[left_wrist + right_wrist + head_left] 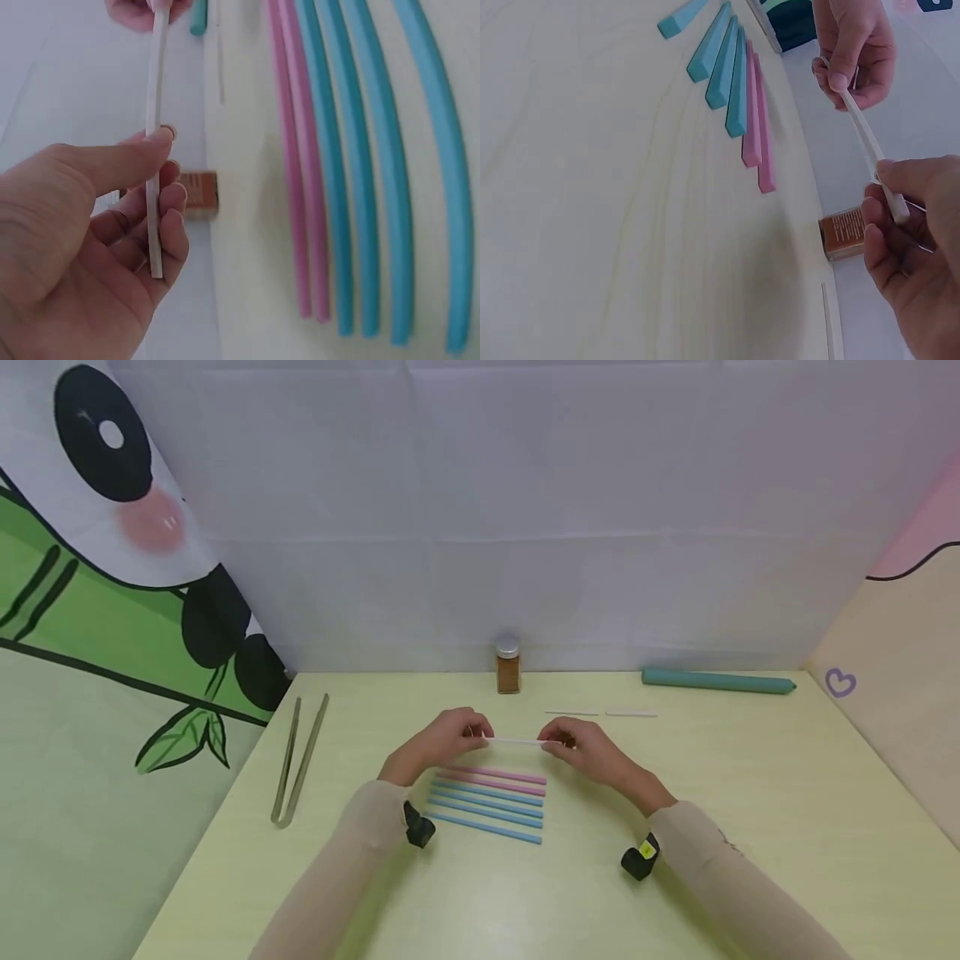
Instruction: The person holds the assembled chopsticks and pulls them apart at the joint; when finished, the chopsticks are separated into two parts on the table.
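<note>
A thin white stick (513, 741) is stretched level between both hands, raised above the table in the wrist views. My left hand (453, 735) pinches one end between thumb and fingers, and the tip runs down past its palm in the left wrist view. The other end is pinched by my right hand (922, 232), its thumb on top. Nearer to me, two pink sticks (495, 774) and several blue sticks (483, 829) lie side by side in a row. The nearest blue one sits a little apart from the others.
Two more thin white pieces (632, 713) lie behind my right hand. A small brown jar (507, 675) with a silvery lid stands by the back wall. Metal tongs (300, 768) lie at the left, and a green rod-shaped roll (717, 681) at the back right.
</note>
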Demonstrator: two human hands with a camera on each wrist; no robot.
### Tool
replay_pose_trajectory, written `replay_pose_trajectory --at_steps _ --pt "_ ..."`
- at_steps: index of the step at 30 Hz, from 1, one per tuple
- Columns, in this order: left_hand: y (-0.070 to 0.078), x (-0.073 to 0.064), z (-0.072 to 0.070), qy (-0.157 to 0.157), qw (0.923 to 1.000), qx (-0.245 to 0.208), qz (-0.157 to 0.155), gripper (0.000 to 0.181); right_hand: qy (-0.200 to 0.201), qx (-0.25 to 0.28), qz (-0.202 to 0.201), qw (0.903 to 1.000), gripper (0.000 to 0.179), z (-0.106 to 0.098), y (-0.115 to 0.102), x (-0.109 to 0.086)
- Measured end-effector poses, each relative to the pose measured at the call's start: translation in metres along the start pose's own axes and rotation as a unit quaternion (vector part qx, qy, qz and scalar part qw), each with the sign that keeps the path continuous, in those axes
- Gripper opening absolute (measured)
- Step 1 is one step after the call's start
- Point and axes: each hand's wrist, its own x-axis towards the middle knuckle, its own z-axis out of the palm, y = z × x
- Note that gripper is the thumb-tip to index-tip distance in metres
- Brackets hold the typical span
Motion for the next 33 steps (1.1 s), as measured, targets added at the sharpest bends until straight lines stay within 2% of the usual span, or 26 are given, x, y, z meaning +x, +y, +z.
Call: replay_pose_trajectory --at_steps 6,11,17,25,33 --pt "0.024 0.007 0.003 -0.002 1.0 0.008 0.005 0.009 0.003 -0.01 -0.024 0.9997 0.012 0.004 -0.013 0.006" --pt "0.033 0.009 0.005 0.001 0.9999 0.005 0.009 0.008 0.012 -0.025 -0.032 0.9991 0.01 0.006 -0.015 0.006" --pt "0.032 0.009 0.007 0.02 0.9998 0.005 0.007 0.006 0.012 -0.031 -0.038 0.9987 0.009 0.008 -0.015 0.007" --pt "0.028 0.013 0.008 0.047 0.9983 0.019 0.028 0.006 0.024 -0.047 -0.033 0.9981 0.01 0.01 -0.015 0.007" --pt "0.025 0.018 0.012 0.055 0.9979 0.015 0.029 0.006 0.03 -0.06 -0.027 0.9974 0.009 0.01 -0.013 0.004"
